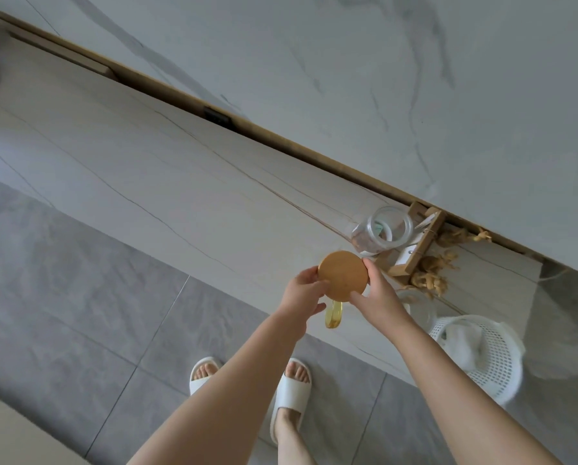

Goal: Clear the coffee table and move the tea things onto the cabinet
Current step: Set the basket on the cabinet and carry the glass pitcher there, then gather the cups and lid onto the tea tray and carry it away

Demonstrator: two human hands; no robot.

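I look straight down at a long pale cabinet top (pixel 146 169). Both hands hold a glass teapot with a round wooden lid (pixel 342 275) and a yellow transparent handle (pixel 333 315). My left hand (pixel 302 293) grips the pot's left side, and my right hand (pixel 379 293) grips its right side. The pot's body is hidden under the lid and my hands. It hangs over the cabinet's near edge. Whether it touches the top, I cannot tell.
A clear jar (pixel 383 234) lies on its side just beyond the teapot. A small wooden frame (pixel 418 245) and dried flowers (pixel 430 275) stand to its right. A white mesh basket (pixel 482 357) sits on the floor at right. A marble wall (pixel 415 95) rises behind.
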